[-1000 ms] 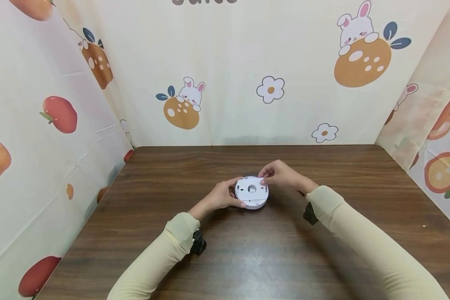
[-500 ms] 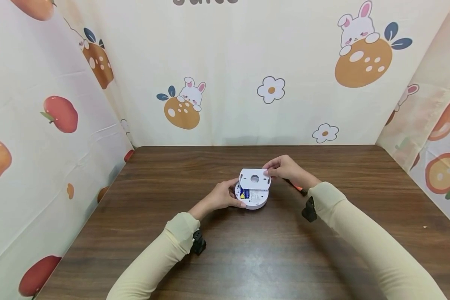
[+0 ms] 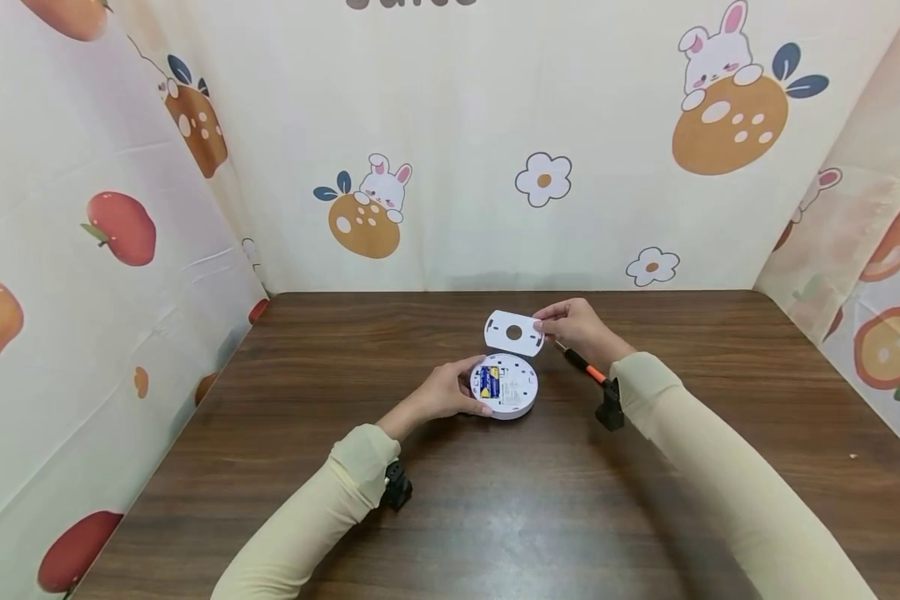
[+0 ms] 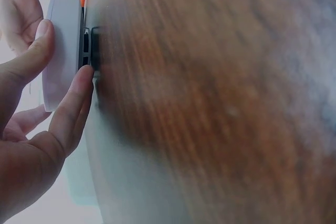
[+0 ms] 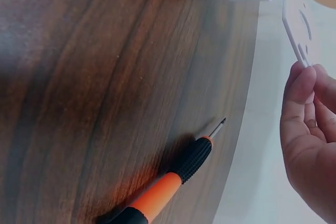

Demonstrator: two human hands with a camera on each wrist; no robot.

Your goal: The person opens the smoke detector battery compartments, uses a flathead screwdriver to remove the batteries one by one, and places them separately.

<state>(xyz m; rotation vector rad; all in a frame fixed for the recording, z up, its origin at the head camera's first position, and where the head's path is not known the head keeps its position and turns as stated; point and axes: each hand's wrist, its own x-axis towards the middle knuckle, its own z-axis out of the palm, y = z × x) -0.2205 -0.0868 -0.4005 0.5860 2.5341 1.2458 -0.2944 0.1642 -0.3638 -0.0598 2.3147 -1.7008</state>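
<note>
My left hand [image 3: 444, 390] grips the side of a round white device that looks like a smoke detector [image 3: 519, 388], thumb on the near side and fingers on the far side. Blue and yellow batteries [image 3: 490, 382] show in its upturned back. Between the thumb and fingers of my right hand [image 3: 579, 327] is pinched the edge of a flat white mounting plate [image 3: 500, 332] with a round hole. That plate is apart from the device, held up just behind it. In the right wrist view the pinch on the plate [image 5: 298, 24] is plain to see.
An orange and black screwdriver [image 5: 163, 192] lies on the brown wooden table [image 3: 330, 350], close under my right wrist. Printed curtains [image 3: 465, 208] hang behind the table and at both sides. A tiny pale speck [image 3: 852, 456] is on the table at right.
My right hand has lifted the mounting plate off the back of the device and carried it away and up, baring the batteries. The left hand has stayed in place.
</note>
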